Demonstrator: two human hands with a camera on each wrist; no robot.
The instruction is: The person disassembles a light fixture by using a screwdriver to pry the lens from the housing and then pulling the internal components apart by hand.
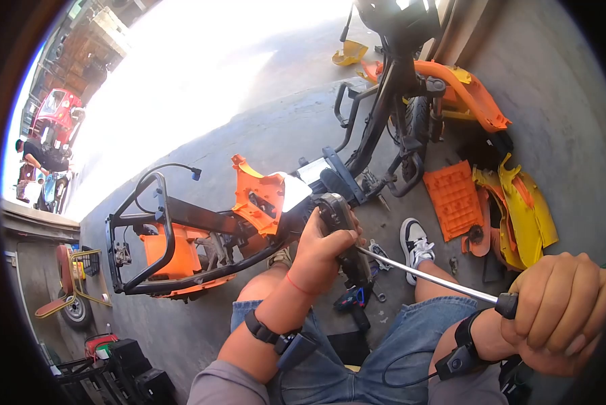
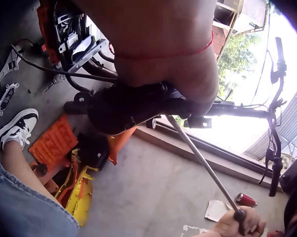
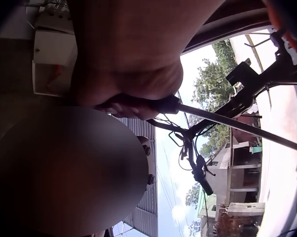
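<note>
My left hand (image 1: 320,253) grips an elongated black part (image 1: 353,266), held upright above my lap with its rounded top showing over the fingers. In the left wrist view the black part (image 2: 118,111) is a dark, bulky shape partly covered by the hand. My right hand (image 1: 563,307) is wrapped around the handle of a long screwdriver (image 1: 438,280). Its steel shaft runs leftward, with the tip end at the black part beside my left fingers. Most of the handle is hidden inside the fist; the shaft (image 3: 237,126) also shows in the right wrist view.
A stripped black scooter frame (image 1: 171,236) stands ahead, with an orange cover (image 1: 259,192) on it. Orange panels (image 1: 455,199) and yellow panels (image 1: 529,219) lie on the floor at right. A power drill (image 1: 353,304) lies between my legs. Another person (image 1: 43,158) is far left.
</note>
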